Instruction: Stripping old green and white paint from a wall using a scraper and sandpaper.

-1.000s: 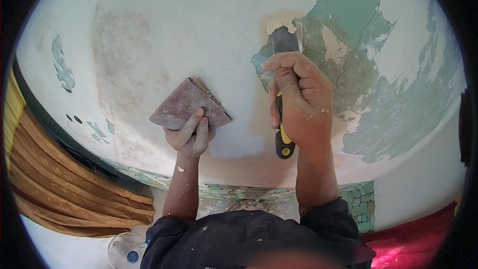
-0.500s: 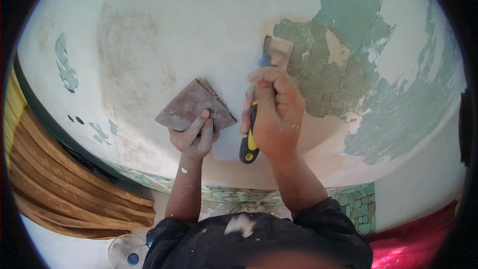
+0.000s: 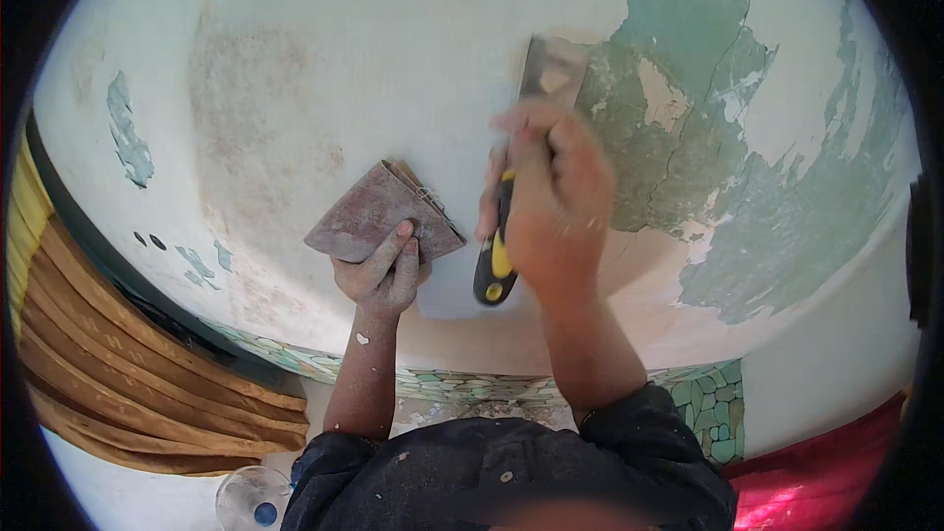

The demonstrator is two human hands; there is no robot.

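My right hand point(image 3: 560, 197) is closed round a putty knife point(image 3: 500, 254) with a black and yellow handle. Its wide metal blade points up, over the left border of a bare grey-green patch point(image 3: 629, 147) on the wall; blade and hand are a little smeared by motion. In my left hand point(image 3: 379, 270) is a folded sheet of worn, brownish sandpaper point(image 3: 379, 211), pinched with the fingers across its front. The sandpaper is held apart from the knife, to its left. White dust and flecks coat both forearms.
The pale wall point(image 3: 423, 69) has peeling green paint at right, a crack, and small chips at left. Green stone-pattern trim point(image 3: 708, 413) runs along its foot. A brown curtain point(image 3: 147, 364) hangs at left, with a clear plastic bottle point(image 3: 246, 497) below. Red cloth point(image 3: 826, 472) lies lower right.
My right hand and the putty knife have moved up and slightly right along the patch's edge. A pale flake that was in front of my shirt is gone. My left hand hardly moved.
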